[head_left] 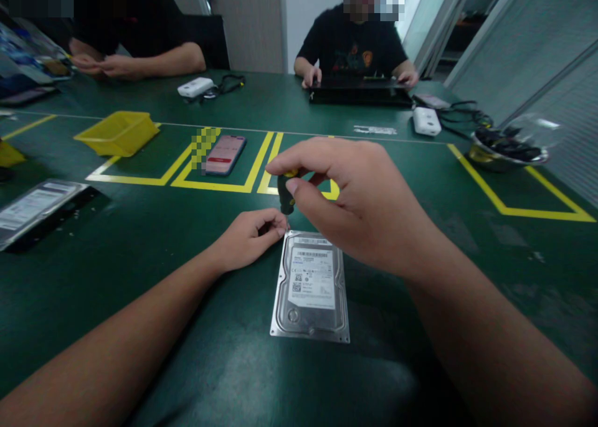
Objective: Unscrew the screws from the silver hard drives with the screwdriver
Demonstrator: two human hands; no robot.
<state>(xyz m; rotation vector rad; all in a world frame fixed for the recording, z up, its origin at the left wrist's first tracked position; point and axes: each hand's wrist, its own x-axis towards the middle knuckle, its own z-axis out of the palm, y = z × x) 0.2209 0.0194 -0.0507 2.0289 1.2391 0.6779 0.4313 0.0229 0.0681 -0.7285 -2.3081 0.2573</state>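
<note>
A silver hard drive [308, 290] lies label side up on the green table in front of me. My right hand [355, 197] grips a screwdriver [286, 193] with a dark handle and yellow top, held nearly upright. Its shaft points down at the drive's far left corner. At that same corner, the thumb and fingers of my left hand [252, 240] are pinched together beside the screwdriver's tip. What they pinch, if anything, is too small to make out.
A second hard drive [42, 206] lies at the left. Beyond are a yellow bin [119, 134], a phone [225, 154] and yellow tape outlines. A metal bowl [507, 150] holding dark items stands at the right. Two people sit across the table, one with a black tray-like object [359, 92].
</note>
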